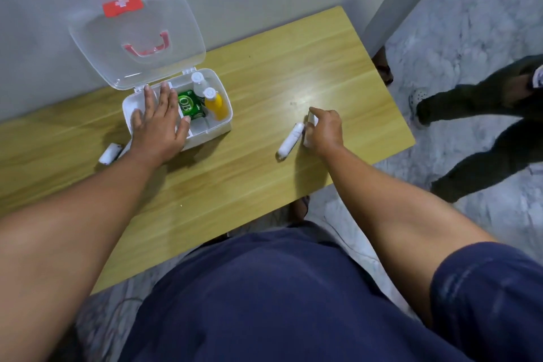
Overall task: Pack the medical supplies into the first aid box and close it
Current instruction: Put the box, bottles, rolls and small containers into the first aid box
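The left half of the first aid box [219, 126] is covered by the flat left hand [160, 123]. The right compartments are partly filled by a green pack [188, 106] and 2 bottles [216, 104]; the near-right cell is seen bare. The raised lid [138, 38] blocks approach from behind. Open desk [258, 97] lies between box and right hand [324, 129].

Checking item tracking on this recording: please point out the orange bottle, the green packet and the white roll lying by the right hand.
orange bottle [218, 108]: head view, on its orange body.
green packet [188, 105]: head view, on its printed face.
white roll [291, 140]: head view, middle of its length.
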